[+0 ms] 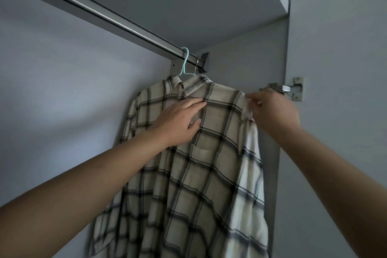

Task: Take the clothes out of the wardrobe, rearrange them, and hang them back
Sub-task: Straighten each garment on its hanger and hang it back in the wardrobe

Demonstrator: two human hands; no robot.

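Hanging: a cream shirt with a dark plaid check (188,163) hangs on a pale blue plastic hanger (185,63), hooked near the right end of the grey metal wardrobe rail (100,11).
Shirt position: it hangs straight down in the wardrobe's right corner, its front turned towards the camera, collar at the top, chest pocket below the left hand.
Left hand: the left hand (180,123) lies flat on the chest just under the collar, fingers (193,106) straight and together, pressing the cloth rather than gripping it.
Right hand: the right hand (274,111) is at the shirt's right shoulder seam; its fingers curl in and seem to pinch the cloth edge, though blur hides the exact hold.
Key relation: the shirt's long axis runs downward from the hook, and both hands sit at its upper end, the right one nearer the shoulder that wants straightening.
Likely step: squaring the shoulders on the hanger.
Surroundings: the grey side panel (335,27) with a metal door hinge (293,89) stands just beside the right hand.
In the way: the panel leaves little room on that side.
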